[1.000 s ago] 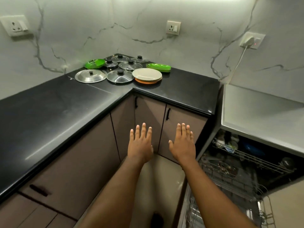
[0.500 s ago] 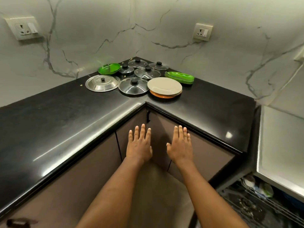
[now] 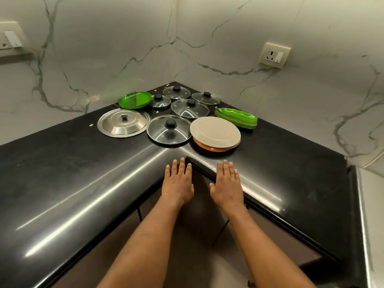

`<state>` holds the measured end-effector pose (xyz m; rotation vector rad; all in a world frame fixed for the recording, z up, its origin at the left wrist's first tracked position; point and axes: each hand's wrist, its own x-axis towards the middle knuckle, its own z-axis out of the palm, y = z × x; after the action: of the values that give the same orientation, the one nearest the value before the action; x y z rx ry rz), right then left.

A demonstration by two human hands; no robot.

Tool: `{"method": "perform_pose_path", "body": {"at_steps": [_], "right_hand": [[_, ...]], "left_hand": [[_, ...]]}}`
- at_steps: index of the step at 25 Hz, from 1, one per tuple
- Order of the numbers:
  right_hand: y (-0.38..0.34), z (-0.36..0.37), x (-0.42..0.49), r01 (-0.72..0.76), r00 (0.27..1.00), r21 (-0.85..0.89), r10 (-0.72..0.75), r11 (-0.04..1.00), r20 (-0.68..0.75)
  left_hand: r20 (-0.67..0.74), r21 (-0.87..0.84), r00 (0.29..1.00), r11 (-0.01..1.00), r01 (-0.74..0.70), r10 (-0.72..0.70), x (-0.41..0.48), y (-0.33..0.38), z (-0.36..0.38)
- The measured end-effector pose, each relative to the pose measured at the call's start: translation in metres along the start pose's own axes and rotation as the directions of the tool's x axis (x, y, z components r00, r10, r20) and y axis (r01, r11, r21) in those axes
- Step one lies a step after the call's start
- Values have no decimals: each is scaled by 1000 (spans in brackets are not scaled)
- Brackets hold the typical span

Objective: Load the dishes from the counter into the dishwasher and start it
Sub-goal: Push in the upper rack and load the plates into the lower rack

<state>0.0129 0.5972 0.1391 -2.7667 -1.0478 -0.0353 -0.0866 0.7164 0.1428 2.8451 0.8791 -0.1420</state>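
Head view: swung to stacked round cream plates (image 3: 215,130); left hand (image 3: 178,183), right hand (image 3: 227,187) now at glossy black bench (image 3: 62,173), fingers (image 3: 182,165) straight, empty: pickup likely next.

A single wide-angle head view looks forward and down, close above the corner desk (image 3: 83,183), whose dishes sit upper centre of the frame.

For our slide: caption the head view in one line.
Left hand and right hand hover open near lids and plates on a black counter.
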Motion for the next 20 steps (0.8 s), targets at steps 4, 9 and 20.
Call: {"method": "perform_pose_path", "body": {"at_steps": [4, 9, 20], "right_hand": [[-5, -3, 53, -42, 999, -10, 42, 999, -3], [10, 6, 95, -85, 995, -46, 87, 995, 38], [34, 26, 195, 44, 994, -177, -25, 983, 111]], "left_hand": [[61, 27, 996, 997, -66, 65, 60, -14, -7], [167, 63, 977, 988, -142, 129, 120, -22, -10], [231, 220, 942, 931, -292, 242, 191, -17, -5]]}}
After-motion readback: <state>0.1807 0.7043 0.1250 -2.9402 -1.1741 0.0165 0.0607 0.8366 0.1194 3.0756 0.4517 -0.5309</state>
